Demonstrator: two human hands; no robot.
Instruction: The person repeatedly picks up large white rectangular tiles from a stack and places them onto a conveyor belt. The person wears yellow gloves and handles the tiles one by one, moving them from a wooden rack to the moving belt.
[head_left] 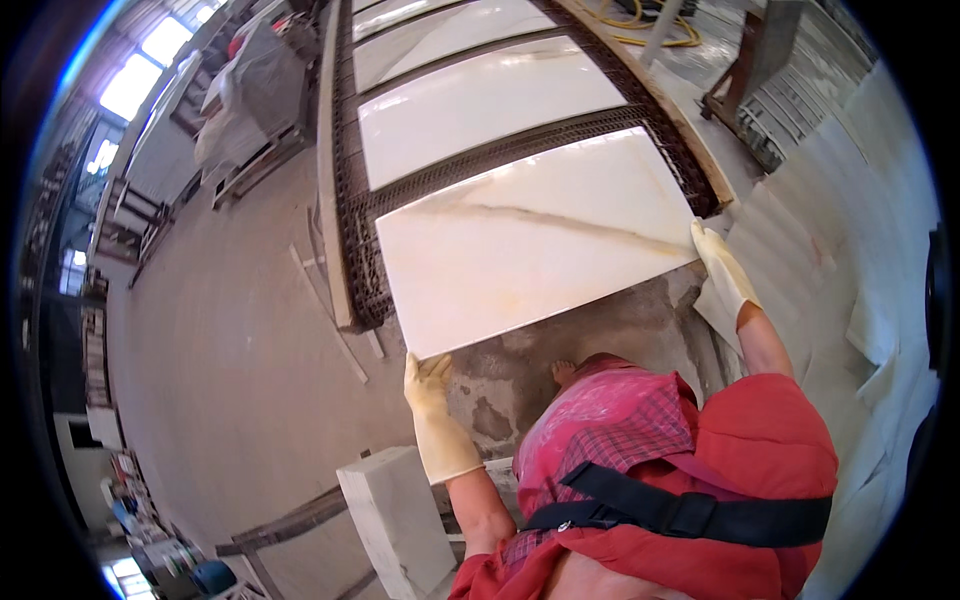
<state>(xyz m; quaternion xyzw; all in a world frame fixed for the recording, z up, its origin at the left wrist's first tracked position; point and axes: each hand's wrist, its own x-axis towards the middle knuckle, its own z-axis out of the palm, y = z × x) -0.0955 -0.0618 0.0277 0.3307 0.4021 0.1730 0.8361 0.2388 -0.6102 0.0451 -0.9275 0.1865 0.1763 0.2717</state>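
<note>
A glossy white stone slab (530, 235) with a brown-grey vein lies partly over the end of a dark mesh conveyor (365, 240). Its near edge juts out past the conveyor toward me. My left hand (430, 385), in a cream rubber glove, grips the near left corner, fingers at the underside. At the near right corner, my right hand (722, 265), gloved alike, is closed on the slab's edge; part of its fingers is hidden. Farther up the conveyor rests another white slab (490, 110), with more slabs in a row behind it.
Wooden rails (335, 200) border the conveyor. A white block (395, 520) stands behind my left forearm. Pale sheeting (810, 240) covers the right side. Wrapped stacks (255, 110) stand at the far left, and a yellow hose (655, 40) lies at the far right.
</note>
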